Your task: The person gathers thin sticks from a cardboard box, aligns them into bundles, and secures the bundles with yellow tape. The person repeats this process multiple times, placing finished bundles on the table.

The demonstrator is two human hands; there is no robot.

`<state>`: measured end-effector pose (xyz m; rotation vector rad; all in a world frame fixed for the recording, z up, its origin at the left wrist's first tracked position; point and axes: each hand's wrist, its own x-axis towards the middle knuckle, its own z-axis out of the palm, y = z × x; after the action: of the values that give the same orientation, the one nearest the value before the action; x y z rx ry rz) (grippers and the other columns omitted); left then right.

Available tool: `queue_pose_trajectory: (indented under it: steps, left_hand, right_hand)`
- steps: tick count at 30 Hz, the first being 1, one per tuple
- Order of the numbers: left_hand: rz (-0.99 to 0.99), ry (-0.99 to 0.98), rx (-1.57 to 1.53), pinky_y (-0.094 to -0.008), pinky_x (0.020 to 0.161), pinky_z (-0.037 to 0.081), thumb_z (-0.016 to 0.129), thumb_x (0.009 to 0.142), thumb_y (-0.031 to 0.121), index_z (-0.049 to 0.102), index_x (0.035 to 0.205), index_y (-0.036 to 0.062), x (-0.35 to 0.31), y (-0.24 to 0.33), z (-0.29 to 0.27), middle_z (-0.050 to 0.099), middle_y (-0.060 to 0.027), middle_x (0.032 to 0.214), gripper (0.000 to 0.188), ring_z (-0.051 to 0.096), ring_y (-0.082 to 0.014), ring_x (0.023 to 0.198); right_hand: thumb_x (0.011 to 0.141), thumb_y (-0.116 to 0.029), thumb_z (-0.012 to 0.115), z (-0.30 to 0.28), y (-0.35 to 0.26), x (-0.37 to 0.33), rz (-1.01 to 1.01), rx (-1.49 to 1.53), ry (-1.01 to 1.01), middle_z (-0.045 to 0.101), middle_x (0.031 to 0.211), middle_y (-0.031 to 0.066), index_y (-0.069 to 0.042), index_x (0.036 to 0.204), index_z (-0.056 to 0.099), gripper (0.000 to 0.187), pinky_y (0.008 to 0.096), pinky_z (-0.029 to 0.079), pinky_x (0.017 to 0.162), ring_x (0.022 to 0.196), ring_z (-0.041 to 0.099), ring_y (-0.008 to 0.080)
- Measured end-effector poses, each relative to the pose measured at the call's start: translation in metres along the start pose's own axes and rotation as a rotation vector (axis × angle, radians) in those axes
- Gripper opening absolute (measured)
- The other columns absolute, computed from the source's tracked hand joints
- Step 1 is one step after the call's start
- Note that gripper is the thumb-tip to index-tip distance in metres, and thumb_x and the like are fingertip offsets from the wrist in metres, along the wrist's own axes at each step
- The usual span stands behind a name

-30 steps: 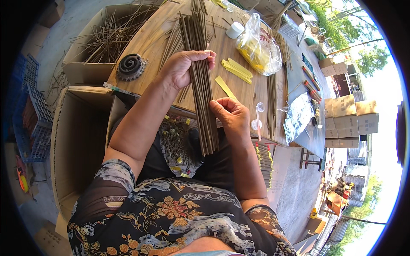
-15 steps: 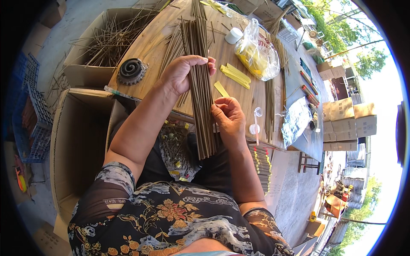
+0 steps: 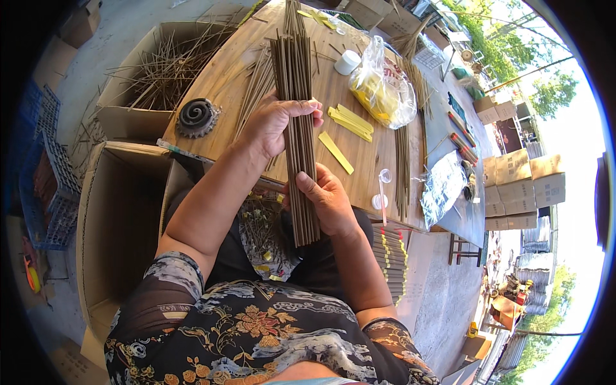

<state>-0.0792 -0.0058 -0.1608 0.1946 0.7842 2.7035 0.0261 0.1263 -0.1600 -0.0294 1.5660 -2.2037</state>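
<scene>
A bundle of thin brown incense sticks (image 3: 296,138) stands nearly upright in front of me, its lower end over my lap. My left hand (image 3: 282,119) wraps round its upper middle, thumb across the front. Lower down, my right hand (image 3: 324,196) grips the same bundle from the right, thumb on the front face. On the wooden table (image 3: 224,77), just right of the bundle, lie a single yellow paper strip (image 3: 336,153) and a stack of yellow strips (image 3: 351,124). More loose sticks (image 3: 256,86) lie left of the bundle.
A clear bag with yellow contents (image 3: 383,83) and a white jar (image 3: 347,62) sit farther back. A dark coil burner (image 3: 197,117) stands at the table's left edge. Cardboard boxes (image 3: 122,212) flank my left side. Banded bundles (image 3: 391,256) stand low at right.
My right hand has closed round the bundle, where before its fingers pinched at the bundle's right edge. The bundle's lower end has dropped slightly and it stands straighter.
</scene>
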Motion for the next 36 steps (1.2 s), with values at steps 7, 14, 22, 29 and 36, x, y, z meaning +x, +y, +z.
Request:
queue_pose_trajectory:
  steps: [7, 14, 22, 29, 36]
  left_hand:
    - [-0.032, 0.027, 0.047, -0.0314, 0.07, 0.052, 0.06, 0.079, 0.005, 0.058, 0.091, -0.0043, -0.001, -0.003, 0.002, 0.062, -0.0116, 0.082, 0.015, 0.061, -0.0182, 0.071]
    - [-0.204, -0.048, -0.124, -0.0319, 0.068, 0.052, 0.057, 0.082, 0.007, 0.056, 0.088, -0.0036, -0.006, -0.01, 0.006, 0.06, -0.0114, 0.08, 0.013, 0.06, -0.0196, 0.074]
    - [-0.055, 0.011, 0.062, -0.0317, 0.06, 0.052, 0.056, 0.08, 0.003, 0.055, 0.086, -0.0033, -0.007, -0.011, 0.012, 0.059, -0.012, 0.073, 0.009, 0.06, -0.0202, 0.064]
    - [-0.096, -0.073, -0.005, -0.0335, 0.061, 0.053, 0.059, 0.08, 0.004, 0.053, 0.093, -0.0018, -0.006, -0.016, 0.012, 0.06, -0.0123, 0.076, 0.015, 0.061, -0.0215, 0.066]
    - [-0.149, 0.082, 0.017, -0.0339, 0.062, 0.051, 0.058, 0.079, 0.004, 0.054, 0.089, -0.005, -0.001, -0.008, -0.004, 0.059, -0.0125, 0.075, 0.015, 0.059, -0.0205, 0.062]
  right_hand:
    - [0.086, -0.032, 0.056, 0.0, 0.001, -0.003, -0.026, -0.122, 0.029, 0.055, 0.07, 0.0053, -0.005, 0.094, 0.043, 0.031, 0.0229, 0.045, 0.051, 0.056, 0.054, 0.012]
    - [0.086, -0.03, 0.056, -0.003, 0.0, -0.003, -0.032, -0.131, 0.083, 0.053, 0.067, 0.001, -0.006, 0.095, 0.044, 0.029, 0.0216, 0.043, 0.048, 0.052, 0.05, 0.008]
    - [0.087, -0.031, 0.056, -0.024, -0.038, 0.024, -0.327, -0.416, 0.254, 0.06, 0.077, 0.0047, 0.001, 0.097, 0.054, 0.033, 0.0222, 0.045, 0.063, 0.071, 0.055, 0.0083]
    - [0.082, -0.018, 0.063, -0.022, -0.091, 0.075, -0.377, -0.673, 0.294, 0.056, 0.065, 0.0002, 0.002, 0.079, 0.059, 0.021, 0.0206, 0.04, 0.05, 0.057, 0.047, 0.0044]
    - [0.08, -0.019, 0.064, 0.0, -0.158, 0.075, -0.787, -0.86, 0.535, 0.057, 0.059, 0.0002, 0.001, 0.075, 0.062, 0.02, 0.0184, 0.038, 0.048, 0.052, 0.047, 0.0028]
